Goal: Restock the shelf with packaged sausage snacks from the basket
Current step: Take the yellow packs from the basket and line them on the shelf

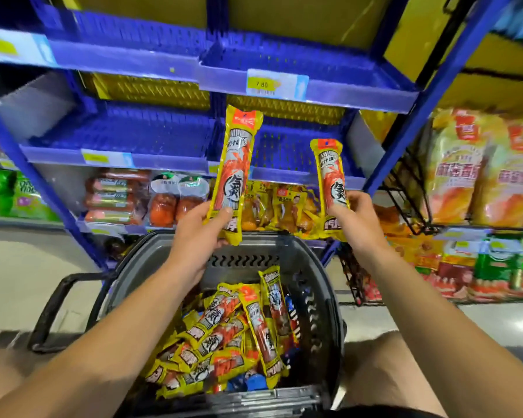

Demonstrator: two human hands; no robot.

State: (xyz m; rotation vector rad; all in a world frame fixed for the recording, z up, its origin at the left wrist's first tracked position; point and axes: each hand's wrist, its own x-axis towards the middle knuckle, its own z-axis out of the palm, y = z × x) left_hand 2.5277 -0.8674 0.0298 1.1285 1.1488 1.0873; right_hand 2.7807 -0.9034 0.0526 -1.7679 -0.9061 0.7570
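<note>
**Both hands clamped on a sausage pack, raised toward the bare blue tier**

Each hand pinches one pack by its lower end. The left hand (198, 233) closes thumb and fingers on the bottom of the left pack (235, 173), which stands nearly upright with its red top tilted slightly right. The right hand (352, 218) grips the right pack (331, 182) the same way, thumb across the front. Holding them by the bottom leaves the long top ends free, probably so they can go onto the tier top-first.

Both packs hang in the air in front of the middle tier (151, 131), a blue perforated tray that looks bare in both bays, and touch nothing but the hands. That gap is likely their target. A price tag (277, 84) sits on the rail of the tier above. Below, the lower tier already carries other sausages (112, 194) and yellow pouches (281, 206).

The basket (323, 297) stands on the floor between the person's knees, just below the hands, keeping each reach short. Many more packs (224, 336) lie heaped in it, so the restocking seems far from done. The next move would be to carry both packs forward and lay them in the tray, clear of its front lip
</note>
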